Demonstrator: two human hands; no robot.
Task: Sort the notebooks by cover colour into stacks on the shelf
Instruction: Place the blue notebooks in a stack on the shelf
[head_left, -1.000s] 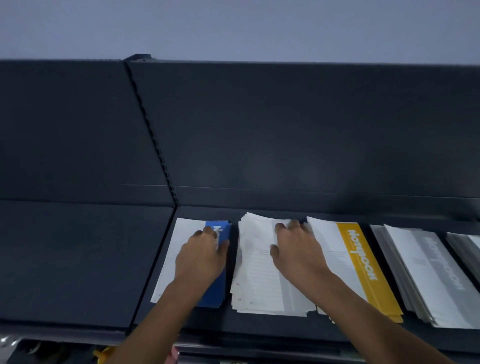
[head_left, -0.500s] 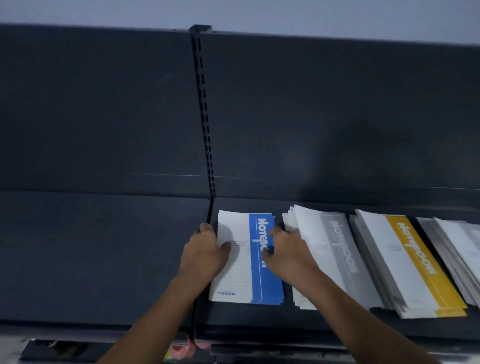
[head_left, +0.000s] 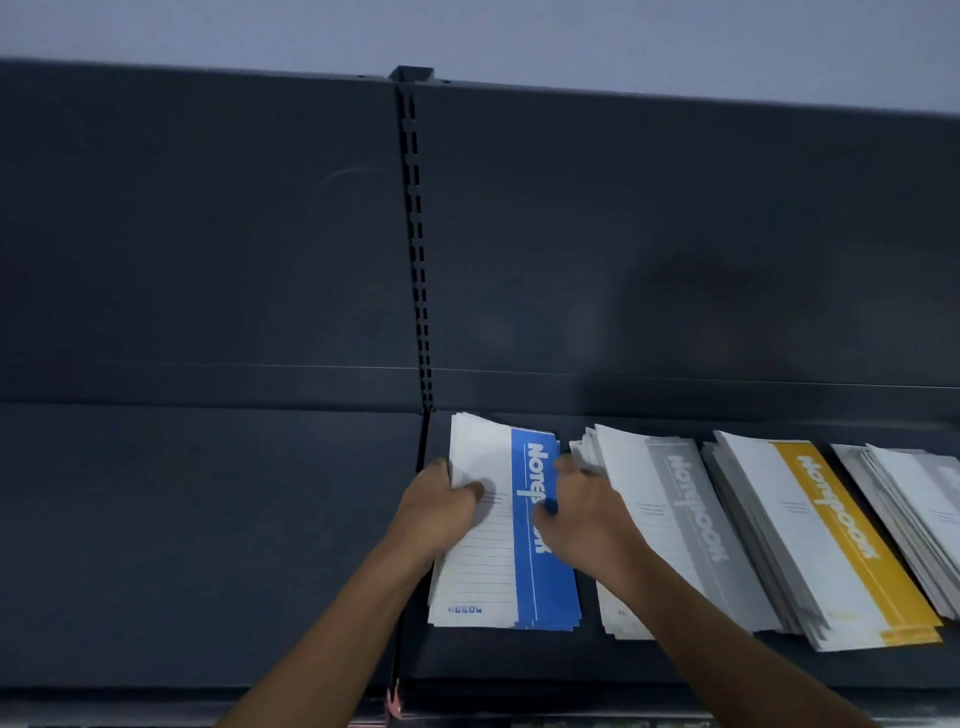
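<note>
Your left hand (head_left: 441, 499) lies at the left edge of the blue-banded notebook stack (head_left: 545, 587). The thumb presses on the white part of the top cover and the fingers curl round the edge beneath it, a closed hold on the stack's side. Your right hand (head_left: 587, 514) meets the same stack from the opposite side. Its thumb rests on the blue band, and its curled fingers clasp the right edge near the far corner, though blur hides exactly how they lie. Both forearms reach up from the bottom of the view, converging on the stack.

The stack lies flat on the dark shelf (head_left: 208, 545), just right of the slotted upright (head_left: 418, 260) that divides the back panel (head_left: 675, 234); its covers are slightly fanned at the near end.

To the right, in order, lie a grey-banded notebook stack (head_left: 685, 499), a yellow-banded notebook stack (head_left: 831, 530) and a further pale grey pile (head_left: 924, 499) cut off by the frame. All are loosely squared and close beside one another. Your right forearm crosses the grey-banded stack's near left corner and hides it. A pale wall (head_left: 467, 31) shows above the shelving unit.
</note>
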